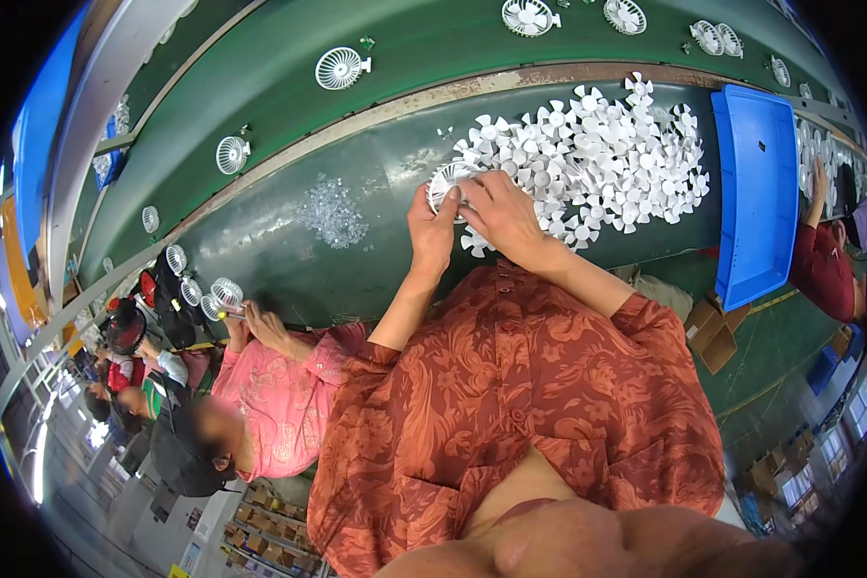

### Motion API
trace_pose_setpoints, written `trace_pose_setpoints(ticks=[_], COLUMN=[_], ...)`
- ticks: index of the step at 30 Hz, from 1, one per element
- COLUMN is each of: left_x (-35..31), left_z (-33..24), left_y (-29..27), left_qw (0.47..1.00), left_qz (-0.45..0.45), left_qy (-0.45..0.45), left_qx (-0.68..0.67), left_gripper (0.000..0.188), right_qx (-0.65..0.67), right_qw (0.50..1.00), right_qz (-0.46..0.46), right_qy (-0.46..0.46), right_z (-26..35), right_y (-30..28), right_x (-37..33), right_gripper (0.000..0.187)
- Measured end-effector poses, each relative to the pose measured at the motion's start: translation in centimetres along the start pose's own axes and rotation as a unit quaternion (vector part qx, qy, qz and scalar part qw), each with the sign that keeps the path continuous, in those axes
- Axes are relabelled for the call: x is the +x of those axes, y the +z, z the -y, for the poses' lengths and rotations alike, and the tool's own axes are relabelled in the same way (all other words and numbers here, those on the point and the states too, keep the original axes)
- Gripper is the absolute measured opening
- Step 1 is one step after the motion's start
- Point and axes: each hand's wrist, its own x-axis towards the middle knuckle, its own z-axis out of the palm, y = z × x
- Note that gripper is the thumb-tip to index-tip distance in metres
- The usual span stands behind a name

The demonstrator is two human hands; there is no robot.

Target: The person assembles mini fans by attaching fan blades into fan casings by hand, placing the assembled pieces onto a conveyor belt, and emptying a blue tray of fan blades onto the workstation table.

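Over the dark green bench, both my hands meet at a small white fan housing (440, 185) with a ribbed round guard. My left hand (428, 229) grips its near left side, thumb up against the rim. My right hand (503, 217) reaches across its right side with bent fingers; what lies under those fingertips is hidden. Just right of my hands spreads a large heap of white fan blades (588, 164). To the left lies a small pile of clear plastic pieces (334, 212), too small to make out singly.
Beyond the bench's raised edge, a green belt (433, 58) carries several white fan housings (342, 68). A blue bin (756, 193) stands at the right end. A co-worker in pink (275, 395) sits at left holding a fan; a maroon sleeve (827, 275) shows at far right. A cardboard box (711, 335) is below.
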Motion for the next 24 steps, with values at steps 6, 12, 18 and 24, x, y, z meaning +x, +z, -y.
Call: trace_pose_setpoints(ticks=[6,12,18,24], left_x=[-0.2,-0.5,-0.1,0.0], left_z=[0.7,-0.3,-0.9,-0.6], left_y=[-0.1,0.7,0.8,-0.3], left_qw=[1.000,0.983,0.965,0.959], left_qz=[0.014,0.040,0.098,0.119], left_qy=[-0.007,-0.067,-0.124,-0.169], left_qx=[-0.019,-0.163,-0.210,-0.193], left_gripper=[0.024,0.035,0.041,0.039], right_qx=[-0.016,0.030,0.157,0.012], right_qw=[0.999,0.996,0.982,0.995], right_qz=[-0.029,-0.087,-0.072,0.100], right_qy=[0.006,-0.001,0.078,0.010], right_z=[-1.0,-0.9,-1.0,-1.2], right_y=[1.6,0.6,-1.0,-1.8], right_x=[-0.3,-0.8,-1.4,-0.7], right_gripper=[0.039,0.037,0.037,0.040])
